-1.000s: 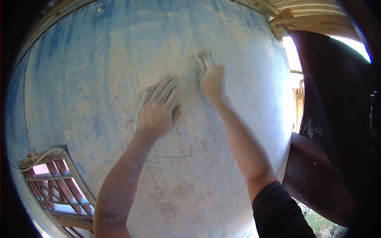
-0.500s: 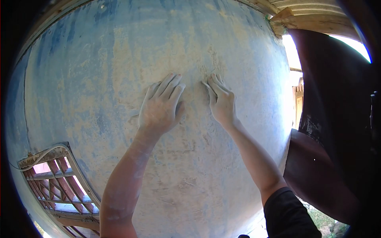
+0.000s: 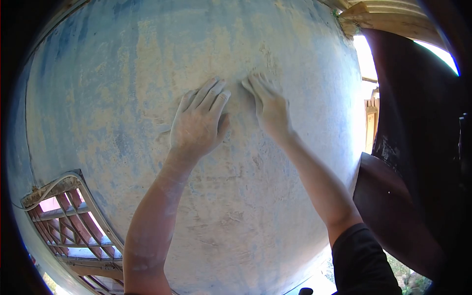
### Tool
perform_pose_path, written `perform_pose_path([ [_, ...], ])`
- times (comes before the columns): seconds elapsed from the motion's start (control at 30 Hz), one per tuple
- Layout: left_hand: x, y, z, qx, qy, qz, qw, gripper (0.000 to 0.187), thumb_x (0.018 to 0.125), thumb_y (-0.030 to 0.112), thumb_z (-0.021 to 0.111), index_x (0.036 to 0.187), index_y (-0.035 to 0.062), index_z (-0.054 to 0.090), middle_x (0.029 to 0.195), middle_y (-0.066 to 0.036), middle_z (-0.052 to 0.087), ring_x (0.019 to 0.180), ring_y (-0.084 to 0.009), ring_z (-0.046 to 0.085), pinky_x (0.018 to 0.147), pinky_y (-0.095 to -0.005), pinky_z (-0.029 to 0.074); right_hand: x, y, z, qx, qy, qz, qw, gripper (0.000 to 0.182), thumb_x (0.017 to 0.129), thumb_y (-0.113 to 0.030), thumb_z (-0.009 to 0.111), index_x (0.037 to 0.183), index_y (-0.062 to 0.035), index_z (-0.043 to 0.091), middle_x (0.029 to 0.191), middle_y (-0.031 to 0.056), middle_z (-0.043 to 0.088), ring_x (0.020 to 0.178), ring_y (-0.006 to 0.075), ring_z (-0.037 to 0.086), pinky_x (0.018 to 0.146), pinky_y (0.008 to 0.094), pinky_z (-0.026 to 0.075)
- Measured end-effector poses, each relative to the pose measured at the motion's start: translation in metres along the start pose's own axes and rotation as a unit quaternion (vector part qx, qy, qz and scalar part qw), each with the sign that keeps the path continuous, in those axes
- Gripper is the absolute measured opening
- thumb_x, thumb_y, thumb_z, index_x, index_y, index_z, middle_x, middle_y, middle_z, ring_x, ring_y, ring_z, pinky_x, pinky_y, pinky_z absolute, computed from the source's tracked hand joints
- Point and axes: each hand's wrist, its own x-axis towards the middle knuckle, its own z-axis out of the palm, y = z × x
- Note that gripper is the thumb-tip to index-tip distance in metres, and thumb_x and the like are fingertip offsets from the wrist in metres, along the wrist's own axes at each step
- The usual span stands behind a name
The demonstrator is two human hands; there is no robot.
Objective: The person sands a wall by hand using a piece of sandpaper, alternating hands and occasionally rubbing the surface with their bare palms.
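My left hand (image 3: 200, 115) lies against the blue, patchy wall (image 3: 123, 88). Its fingers are stretched upward and a little apart, with the thumb out to the right. Pale dust coats the fingers and forearm. To the right of it, my right hand (image 3: 269, 105) is also on the wall, its dusty fingers extended and slightly blurred. I cannot see whether anything thin lies under the right palm. Around both hands the wall's surface is worn, with beige and blue patches and rough marks.
A barred window (image 3: 73, 221) with a pale cable (image 3: 37, 202) is at the lower left. Dark reddish-brown sheeting (image 3: 413, 137) hangs at the right, beside a bright gap. Wooden roof beams (image 3: 393, 24) cross the upper right.
My right hand has shifted slightly up and left along the wall, its fingers now straighter. My left hand stays on nearly the same patch. The camera view has tilted slightly.
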Motion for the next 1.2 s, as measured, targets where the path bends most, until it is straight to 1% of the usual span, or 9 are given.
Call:
perform_pose_path([
  [0.13,-0.001,0.001,0.0,-0.007,0.004,-0.001,1.0,0.046,0.094,0.02,0.069,0.137,0.0068,0.061,0.153,-0.011,0.059,0.148,-0.0265,0.05,0.12,-0.048,0.039,-0.02,-0.013,-0.002,0.028,-0.019,0.008,0.999,0.048,0.107,-0.007,0.058,0.154,-0.0017,0.053,0.151,0.0213,0.06,0.143,0.0403,0.054,0.121,0.046,0.045],
  [0.2,-0.001,0.0,-0.001,-0.007,0.0,-0.001,1.0,0.046,0.094,0.02,0.07,0.137,0.0066,0.061,0.153,-0.011,0.059,0.148,-0.0266,0.05,0.12,-0.0479,0.039,-0.002,-0.013,0.003,0.033,-0.031,0.109,0.993,0.053,0.104,0.004,0.045,0.157,0.0025,0.046,0.148,0.0289,0.06,0.14,0.0436,0.057,0.118,0.0484,0.049],
  [0.33,0.0,0.0,0.002,0.011,0.003,0.003,1.0,0.046,0.094,0.021,0.069,0.136,0.0046,0.063,0.151,-0.013,0.06,0.146,-0.0271,0.052,0.119,-0.046,0.04,0.071,0.009,0.021,-0.047,0.035,0.071,0.996,0.057,0.1,0.008,0.044,0.158,0.0035,0.043,0.143,0.0328,0.061,0.126,0.0456,0.066,0.108,0.0496,0.056],
  [0.4,-0.002,0.002,0.001,0.002,-0.006,0.006,1.0,0.047,0.093,0.022,0.07,0.136,0.0045,0.063,0.151,-0.012,0.06,0.146,-0.0269,0.051,0.119,-0.0458,0.04,0.096,0.004,0.004,-0.01,-0.096,0.178,0.979,0.056,0.1,0.006,0.046,0.156,0.0065,0.043,0.139,0.0332,0.063,0.113,0.0458,0.071,0.099,0.0506,0.059],
  [0.5,-0.002,0.001,-0.001,0.003,-0.01,0.006,1.0,0.047,0.093,0.022,0.071,0.136,0.0044,0.063,0.151,-0.012,0.06,0.146,-0.0267,0.051,0.119,-0.0458,0.04,0.089,-0.003,-0.015,0.033,-0.147,0.193,0.97,0.054,0.1,0.007,0.045,0.154,0.008,0.044,0.141,0.0319,0.061,0.111,0.0464,0.071,0.101,0.0507,0.059],
  [0.7,0.004,0.002,-0.004,-0.003,-0.004,0.014,1.0,0.044,0.092,0.021,0.071,0.133,0.0053,0.063,0.151,-0.013,0.06,0.147,-0.0263,0.05,0.117,-0.0471,0.04,-0.029,-0.009,0.003,-0.049,0.005,0.046,0.998,0.057,0.1,0.008,0.045,0.157,0.0056,0.042,0.145,0.028,0.06,0.116,0.0438,0.069,0.105,0.0498,0.058],
  [0.9,0.002,0.003,0.001,0.026,-0.008,0.002,1.0,0.046,0.092,0.022,0.071,0.135,0.0073,0.062,0.153,-0.01,0.059,0.147,-0.0252,0.05,0.117,-0.0482,0.04,0.038,0.002,-0.003,0.078,-0.041,0.152,0.985,0.064,0.094,0.011,0.049,0.157,0.0059,0.042,0.145,0.023,0.061,0.119,0.0429,0.068,0.103,0.0498,0.058],
  [1.03,0.002,0.004,-0.001,0.04,-0.026,-0.01,0.999,0.046,0.093,0.023,0.071,0.136,0.0078,0.062,0.154,-0.009,0.058,0.148,-0.0247,0.05,0.116,-0.0479,0.041,0.093,0.012,-0.005,0.0,-0.07,0.165,0.984,0.065,0.092,0.013,0.05,0.156,0.0048,0.042,0.145,0.0238,0.06,0.116,0.0431,0.069,0.1,0.0488,0.059],
  [1.2,0.001,0.002,-0.003,0.026,-0.025,-0.02,0.999,0.045,0.094,0.02,0.069,0.136,0.0087,0.06,0.156,-0.007,0.058,0.149,-0.0247,0.049,0.117,-0.0481,0.039,0.052,0.019,-0.004,0.084,-0.064,0.094,0.99,0.061,0.097,0.012,0.048,0.156,-0.0026,0.046,0.151,0.0225,0.058,0.127,0.0376,0.067,0.105,0.0473,0.058],
])
